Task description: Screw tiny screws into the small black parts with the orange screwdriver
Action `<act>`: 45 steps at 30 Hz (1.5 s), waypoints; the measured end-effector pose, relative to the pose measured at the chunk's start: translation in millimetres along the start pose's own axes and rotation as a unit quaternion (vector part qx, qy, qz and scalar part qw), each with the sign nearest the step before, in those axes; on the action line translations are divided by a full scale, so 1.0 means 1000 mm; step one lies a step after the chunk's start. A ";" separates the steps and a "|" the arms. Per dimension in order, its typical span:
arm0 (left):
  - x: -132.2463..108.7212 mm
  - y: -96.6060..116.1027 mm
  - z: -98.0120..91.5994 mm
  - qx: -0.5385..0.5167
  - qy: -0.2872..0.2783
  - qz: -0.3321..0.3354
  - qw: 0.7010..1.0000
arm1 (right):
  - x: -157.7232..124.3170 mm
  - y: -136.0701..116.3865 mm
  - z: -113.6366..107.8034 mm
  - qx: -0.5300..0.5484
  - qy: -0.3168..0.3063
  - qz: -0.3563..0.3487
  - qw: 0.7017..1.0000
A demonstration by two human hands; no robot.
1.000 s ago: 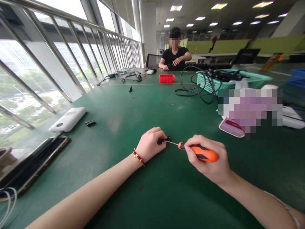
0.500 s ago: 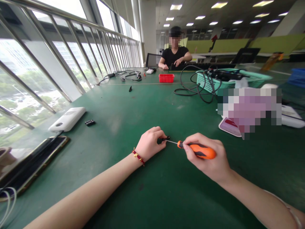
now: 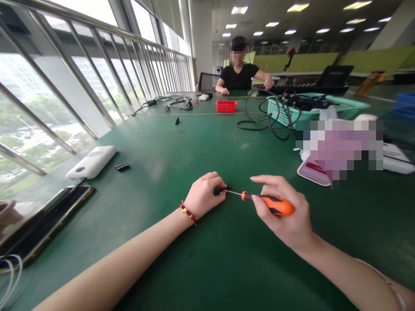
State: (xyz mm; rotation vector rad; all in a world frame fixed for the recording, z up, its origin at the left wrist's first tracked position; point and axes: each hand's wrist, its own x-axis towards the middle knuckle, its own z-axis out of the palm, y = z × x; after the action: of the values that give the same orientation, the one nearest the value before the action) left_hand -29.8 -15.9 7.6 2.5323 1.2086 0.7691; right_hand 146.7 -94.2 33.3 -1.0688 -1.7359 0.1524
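My left hand (image 3: pixel 207 194) is closed, pinching a small black part (image 3: pixel 227 188) just above the green table (image 3: pixel 194 259). Fingers cover much of that part, so its kind cannot be made out. In my right hand (image 3: pixel 288 216) lies a screwdriver (image 3: pixel 275 204) with an orange and black handle, held by the thumb and the rear fingers while the index finger is lifted off and stretched forward. Its thin metal shaft points left, and the tip meets the black part at my left fingertips.
To the left are a white power bank (image 3: pixel 92 162), a small black piece (image 3: pixel 122 166) and a phone (image 3: pixel 61 216). A red bin (image 3: pixel 226 106) and a teal basket (image 3: pixel 282 113) with black cables stand farther back. Opposite sits a person (image 3: pixel 238 75) in a black shirt.
My right index finger has lifted off the screwdriver handle and straightened. My left hand is unchanged. Across the table, the person's arm has reached out to the right.
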 end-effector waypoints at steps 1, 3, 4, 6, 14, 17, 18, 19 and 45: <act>0.000 0.000 0.000 0.002 0.000 0.000 1.000 | 0.000 0.000 0.001 0.005 0.022 -0.007 1.000; 0.000 0.000 0.000 0.005 0.000 -0.001 1.000 | -0.001 0.002 0.003 0.011 0.061 -0.015 0.998; 0.000 0.000 0.000 0.004 -0.001 -0.001 1.000 | -0.001 0.002 0.004 0.013 0.067 -0.013 0.998; 0.000 0.000 -0.001 0.000 -0.005 -0.001 1.000 | -0.002 0.003 0.003 0.004 0.050 -0.003 0.999; 0.000 0.001 -0.001 -0.002 -0.002 -0.002 1.000 | -0.003 0.003 0.001 0.005 0.011 -0.046 0.999; 0.000 0.001 0.000 -0.002 -0.003 -0.004 1.000 | -0.003 0.003 0.003 0.044 0.028 -0.044 0.998; 0.000 0.001 0.000 -0.003 -0.005 -0.005 1.000 | -0.003 0.004 0.003 0.042 0.024 -0.032 0.998; 0.000 0.000 -0.001 -0.004 -0.007 -0.004 1.000 | -0.003 0.004 0.003 0.033 0.013 -0.020 0.999; 0.000 0.000 0.000 0.001 -0.005 -0.002 1.000 | -0.004 0.005 0.005 0.027 -0.012 -0.006 1.000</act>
State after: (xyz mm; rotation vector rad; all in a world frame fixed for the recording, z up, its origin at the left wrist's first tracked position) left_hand -30.4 -16.0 7.5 2.5321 1.2107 0.7527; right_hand 146.3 -92.4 25.5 -1.0216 -1.7494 0.2046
